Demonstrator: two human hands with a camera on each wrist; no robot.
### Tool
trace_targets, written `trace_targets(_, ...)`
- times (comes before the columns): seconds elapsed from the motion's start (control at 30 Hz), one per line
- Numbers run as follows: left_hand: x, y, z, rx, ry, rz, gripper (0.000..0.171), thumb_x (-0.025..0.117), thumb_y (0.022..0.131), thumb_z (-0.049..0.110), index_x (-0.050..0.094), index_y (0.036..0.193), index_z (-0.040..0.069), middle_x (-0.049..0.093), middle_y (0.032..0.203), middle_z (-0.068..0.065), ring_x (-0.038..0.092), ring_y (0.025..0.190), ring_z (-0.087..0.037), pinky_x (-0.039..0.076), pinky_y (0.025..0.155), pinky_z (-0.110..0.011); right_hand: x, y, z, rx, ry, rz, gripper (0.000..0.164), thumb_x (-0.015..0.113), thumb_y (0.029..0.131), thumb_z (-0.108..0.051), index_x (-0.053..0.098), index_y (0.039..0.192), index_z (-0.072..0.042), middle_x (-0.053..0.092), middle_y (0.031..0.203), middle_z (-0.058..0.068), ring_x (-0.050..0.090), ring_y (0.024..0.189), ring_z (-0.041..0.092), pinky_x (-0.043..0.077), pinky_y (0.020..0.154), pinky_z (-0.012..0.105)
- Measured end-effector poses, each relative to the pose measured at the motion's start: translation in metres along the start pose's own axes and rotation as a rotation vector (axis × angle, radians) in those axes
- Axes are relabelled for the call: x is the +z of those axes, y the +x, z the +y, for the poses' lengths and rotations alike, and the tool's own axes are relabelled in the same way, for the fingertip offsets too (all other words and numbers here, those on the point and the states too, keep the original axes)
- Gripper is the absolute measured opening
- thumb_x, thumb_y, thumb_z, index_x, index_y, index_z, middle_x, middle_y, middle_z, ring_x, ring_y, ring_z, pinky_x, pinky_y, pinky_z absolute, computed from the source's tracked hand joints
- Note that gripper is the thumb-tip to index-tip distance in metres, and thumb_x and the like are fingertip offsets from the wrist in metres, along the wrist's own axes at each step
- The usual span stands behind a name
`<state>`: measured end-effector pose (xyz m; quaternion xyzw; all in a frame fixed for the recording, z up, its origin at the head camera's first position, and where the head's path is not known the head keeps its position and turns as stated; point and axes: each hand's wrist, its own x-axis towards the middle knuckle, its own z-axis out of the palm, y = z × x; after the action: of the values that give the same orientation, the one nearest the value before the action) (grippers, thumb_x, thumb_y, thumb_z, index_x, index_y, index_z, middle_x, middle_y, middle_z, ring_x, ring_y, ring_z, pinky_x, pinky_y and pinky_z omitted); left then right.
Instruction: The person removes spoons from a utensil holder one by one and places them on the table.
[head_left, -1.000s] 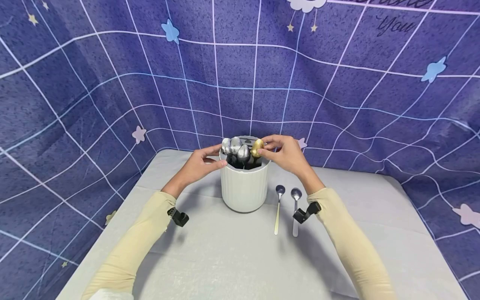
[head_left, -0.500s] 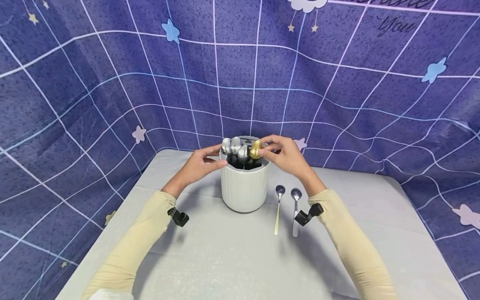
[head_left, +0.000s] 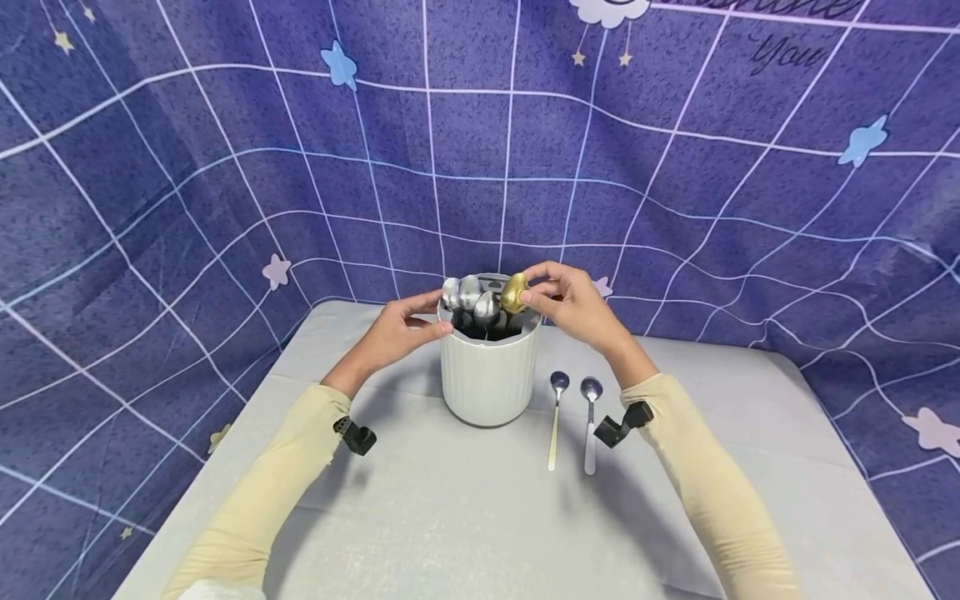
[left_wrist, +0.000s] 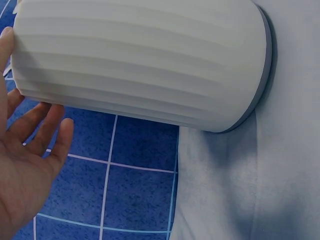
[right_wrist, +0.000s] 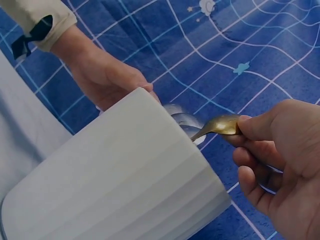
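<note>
A white ribbed utensil holder (head_left: 487,383) stands upright with several silver spoons (head_left: 486,308) bowl-up inside it. My left hand (head_left: 401,329) holds its left side at the rim, thumb in front and fingers toward the back; the left wrist view shows those fingers (left_wrist: 62,140) lightly bent against the wall. With thumb and fingertips, my right hand (head_left: 576,308) pinches the bowl of a gold spoon (head_left: 513,295) at the holder's right side. In the right wrist view the gold spoon's neck (right_wrist: 201,134) runs down behind the rim; the rest of its handle is hidden inside.
Right of the holder, a spoon with a pale yellow handle (head_left: 554,433) and a spoon with a white handle (head_left: 590,442) lie side by side on the grey cloth-covered table (head_left: 450,525). A blue gridded curtain (head_left: 472,133) hangs behind the table.
My right hand has risen slightly with the gold spoon, whose bowl now sits a little higher over the rim. The left hand and the holder have stayed put.
</note>
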<state>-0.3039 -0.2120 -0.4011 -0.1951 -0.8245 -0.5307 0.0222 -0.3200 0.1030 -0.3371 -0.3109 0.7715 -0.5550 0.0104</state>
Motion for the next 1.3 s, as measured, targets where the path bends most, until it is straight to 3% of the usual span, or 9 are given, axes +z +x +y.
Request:
trace_targets(0.27,0.000,0.000,0.000,-0.005,0.006,-0.002,0.066,0.075,0.095,0.022,0.047,0.153,0.008,0.053,0.151,-0.016,0.063,0.120,-0.037,0.055,0.101,-0.046,-0.009,0.006,-0.015,-0.055,-0.019,0.013,0.025,0.067,0.098,-0.005,0.063,0.122,0.004,0.076,0.099,0.021,0.073,0.091,0.030,0.058,0.074,0.025)
trace_targets(0.5,0.001,-0.002,0.001,0.004,-0.010,-0.001,0.066,0.076,0.094,0.023,0.048,0.153,0.010,0.054,0.150,-0.013,0.062,0.122,-0.034,0.054,0.101,-0.045,-0.019,0.009,-0.036,-0.088,-0.027,0.029,0.027,0.067,0.098,-0.003,0.063,0.123,0.006,0.075,0.102,0.024,0.072,0.089,0.008,0.056,0.077,0.019)
trace_targets(0.63,0.002,-0.001,0.002,0.007,-0.021,-0.007,0.065,0.075,0.095,0.020,0.048,0.153,0.010,0.053,0.151,-0.014,0.060,0.125,-0.034,0.053,0.103,-0.046,-0.027,0.011,-0.047,-0.112,-0.055,0.039,0.027,0.066,0.099,-0.004,0.063,0.124,0.005,0.076,0.102,0.022,0.064,0.070,0.004,0.042,0.052,0.017)
trace_targets(0.7,0.002,-0.001,0.002,0.002,-0.016,-0.009,0.066,0.075,0.095,0.020,0.047,0.154,0.010,0.052,0.152,-0.014,0.061,0.125,-0.035,0.054,0.102,-0.046,-0.030,0.013,-0.052,-0.126,-0.068,0.042,0.027,0.066,0.100,-0.005,0.064,0.125,0.005,0.076,0.100,0.020,0.063,0.069,0.005,0.038,0.050,0.019)
trace_targets(0.83,0.000,-0.001,0.000,-0.001,-0.004,-0.004,0.067,0.075,0.095,0.022,0.047,0.154,0.010,0.054,0.150,-0.014,0.061,0.124,-0.034,0.055,0.101,-0.044,-0.035,0.017,-0.061,-0.155,-0.068,0.048,0.027,0.066,0.099,-0.005,0.064,0.124,0.005,0.077,0.096,0.014,0.069,0.083,0.007,0.048,0.066,0.020)
trace_targets(1.03,0.000,-0.001,0.000,0.010,-0.003,-0.003,0.068,0.076,0.094,0.028,0.048,0.153,0.010,0.055,0.149,-0.014,0.062,0.122,-0.034,0.055,0.100,-0.044,-0.043,0.017,-0.073,-0.180,-0.041,0.062,0.025,0.065,0.099,-0.002,0.064,0.122,0.008,0.078,0.090,0.002,0.067,0.080,0.007,0.044,0.060,0.019)
trace_targets(1.23,0.000,-0.001,-0.001,0.009,-0.001,-0.003,0.069,0.076,0.094,0.030,0.048,0.153,0.010,0.053,0.150,-0.015,0.061,0.125,-0.034,0.055,0.101,-0.045,-0.053,0.012,-0.077,-0.185,-0.026,0.092,0.026,0.065,0.098,-0.001,0.064,0.122,0.009,0.077,0.088,-0.003,0.071,0.086,0.009,0.055,0.078,0.020)
trace_targets(1.3,-0.001,-0.001,-0.002,0.014,0.000,0.000,0.070,0.076,0.094,0.030,0.048,0.153,0.010,0.054,0.149,-0.016,0.060,0.126,-0.034,0.054,0.102,-0.046,-0.056,0.008,-0.077,-0.180,-0.036,0.107,0.025,0.066,0.098,-0.002,0.064,0.122,0.007,0.076,0.086,-0.003,0.068,0.082,0.008,0.053,0.074,0.019)
